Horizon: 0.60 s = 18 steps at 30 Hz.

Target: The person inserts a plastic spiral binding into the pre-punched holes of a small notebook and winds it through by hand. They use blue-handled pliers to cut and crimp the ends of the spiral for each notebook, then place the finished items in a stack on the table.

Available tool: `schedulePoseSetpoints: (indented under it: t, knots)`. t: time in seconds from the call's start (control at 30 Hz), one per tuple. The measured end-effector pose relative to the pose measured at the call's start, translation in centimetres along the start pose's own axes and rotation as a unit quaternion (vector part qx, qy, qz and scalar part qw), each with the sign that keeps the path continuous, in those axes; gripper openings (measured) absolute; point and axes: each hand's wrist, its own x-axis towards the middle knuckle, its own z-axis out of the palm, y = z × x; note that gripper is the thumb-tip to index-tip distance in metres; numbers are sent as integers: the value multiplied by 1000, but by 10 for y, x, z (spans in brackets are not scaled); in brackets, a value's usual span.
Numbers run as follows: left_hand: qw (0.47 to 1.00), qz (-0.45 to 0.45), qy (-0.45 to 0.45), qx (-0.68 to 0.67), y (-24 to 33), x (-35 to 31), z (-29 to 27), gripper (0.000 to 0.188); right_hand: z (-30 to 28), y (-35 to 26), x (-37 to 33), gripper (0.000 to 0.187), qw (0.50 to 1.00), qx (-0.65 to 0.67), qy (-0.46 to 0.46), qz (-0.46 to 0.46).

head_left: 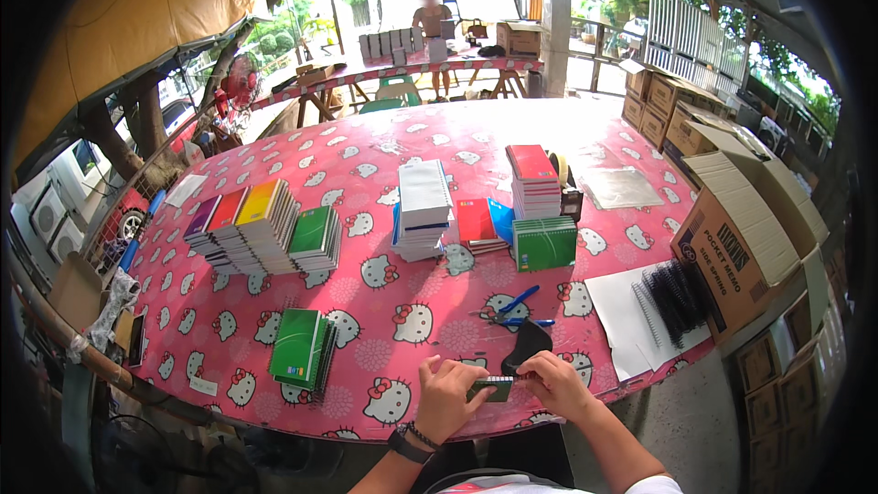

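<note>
My left hand [446, 397] and my right hand [554, 384] hold a small dark green notebook [492, 389] between them at the near edge of the pink patterned table [384, 297]. Left fingers grip its left end, right fingers pinch its right end. A black curved piece [528, 341] lies just behind my right hand. Blue-handled scissors [518, 307] rest a little farther back. A black band sits on my left wrist.
Stacks of coloured notebooks [265, 224] stand at left, a green stack [305, 349] near front left, more stacks [540, 210] at centre. White sheets with black spiral coils [672, 297] lie at right. Cardboard boxes [741, 238] line the right side. A person stands at a far table.
</note>
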Motion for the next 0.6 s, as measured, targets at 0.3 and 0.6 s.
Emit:
schedulePoseSetpoints:
  t: [0.3,0.6]
  knots:
    - [1000,-9,1,2,-5,-6,6,26,-7,-9,4,19,998,-24,-55,6]
    - [999,25,-6,20,0,-8,4,22,-5,1,1,18,989,-51,-133,31]
